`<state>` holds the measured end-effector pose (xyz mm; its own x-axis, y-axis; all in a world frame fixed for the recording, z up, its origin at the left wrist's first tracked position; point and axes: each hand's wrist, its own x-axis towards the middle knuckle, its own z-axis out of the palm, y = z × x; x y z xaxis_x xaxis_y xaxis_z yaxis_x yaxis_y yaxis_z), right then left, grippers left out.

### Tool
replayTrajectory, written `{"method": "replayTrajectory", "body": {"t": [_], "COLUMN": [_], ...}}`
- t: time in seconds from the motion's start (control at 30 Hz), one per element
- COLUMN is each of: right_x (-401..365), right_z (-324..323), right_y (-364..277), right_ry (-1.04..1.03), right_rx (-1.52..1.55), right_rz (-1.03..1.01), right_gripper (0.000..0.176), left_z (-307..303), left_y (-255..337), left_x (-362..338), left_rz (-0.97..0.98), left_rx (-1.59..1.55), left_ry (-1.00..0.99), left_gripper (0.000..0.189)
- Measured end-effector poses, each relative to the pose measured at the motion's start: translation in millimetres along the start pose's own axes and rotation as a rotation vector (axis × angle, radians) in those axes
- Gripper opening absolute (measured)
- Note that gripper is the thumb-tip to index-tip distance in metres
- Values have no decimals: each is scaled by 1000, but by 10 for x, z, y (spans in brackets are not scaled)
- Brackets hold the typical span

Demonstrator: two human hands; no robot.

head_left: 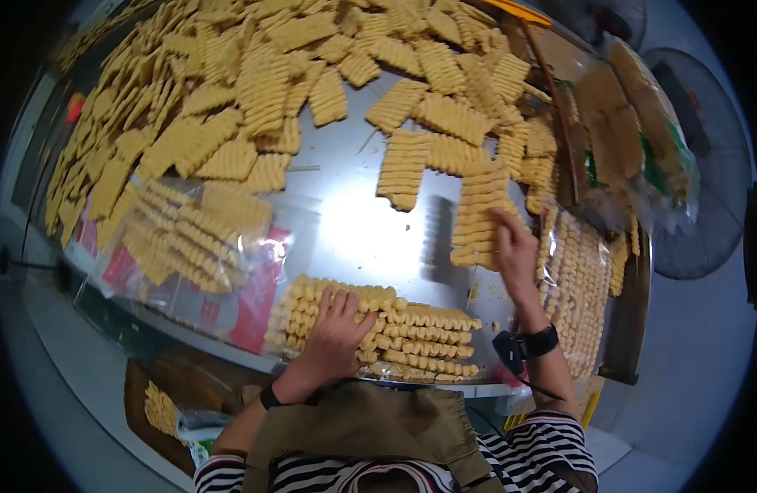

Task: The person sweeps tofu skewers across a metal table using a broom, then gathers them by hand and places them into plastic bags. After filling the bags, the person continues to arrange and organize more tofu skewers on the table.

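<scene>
The steel tabletop is carrying loose ridged biscuit sheets across the upper frame, so much looks unpacked. Filled clear bags are lying at the left. The left hand is resting, fingers spread, on the lower-centre stack. The right hand is touching a single sheet at centre right, and I cannot tell whether it is gripping it.

No text, brand, number or sign is legible. Red printed panels on the clear bags at the table's near edge are too blurred to read. The black wristband shows no readable marking.
</scene>
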<state>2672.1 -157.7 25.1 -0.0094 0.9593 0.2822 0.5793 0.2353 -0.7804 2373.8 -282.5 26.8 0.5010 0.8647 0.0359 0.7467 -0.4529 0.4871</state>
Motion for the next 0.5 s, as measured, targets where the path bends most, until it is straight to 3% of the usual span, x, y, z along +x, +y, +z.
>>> {"method": "replayTrajectory", "body": {"t": [0.03,0.07,0.1,0.17,0.2,0.23,0.3,0.4,0.5], "right_x": [42,41,11,-87,-138,-134,-326,-363,-257], "right_z": [28,-35,-70,60,56,71,230,250,284], "right_y": [-104,-314,-401,-485,-587,-620,-509,-778,-792], "right_ry": [22,-132,-223,-222,-199,-370,-612,-826,-855], "right_rx": [209,307,309,351,-25,-88,-739,-665,-600], "right_rz": [116,294,327,176,197,336,-224,-88,-137], "right_gripper": [40,45,52,59,49,36,39,46,48], "left_z": [6,4,-2,-7,-27,-18,3,-10,-30], "left_y": [-14,-31,-44,-53,-44,-44,-52,-56,-53], "left_x": [1,1,-3,2,7,-2,7,-3,-3], "left_rz": [18,37,10,42,31,28,59,42,42], "left_rx": [-9,-16,-12,28,-6,-8,17,19,27], "left_ry": [-1,0,6,-75,-86,-85,-18,-19,-35], "left_gripper": [56,56,56,58,59,59,50,51,51]}}
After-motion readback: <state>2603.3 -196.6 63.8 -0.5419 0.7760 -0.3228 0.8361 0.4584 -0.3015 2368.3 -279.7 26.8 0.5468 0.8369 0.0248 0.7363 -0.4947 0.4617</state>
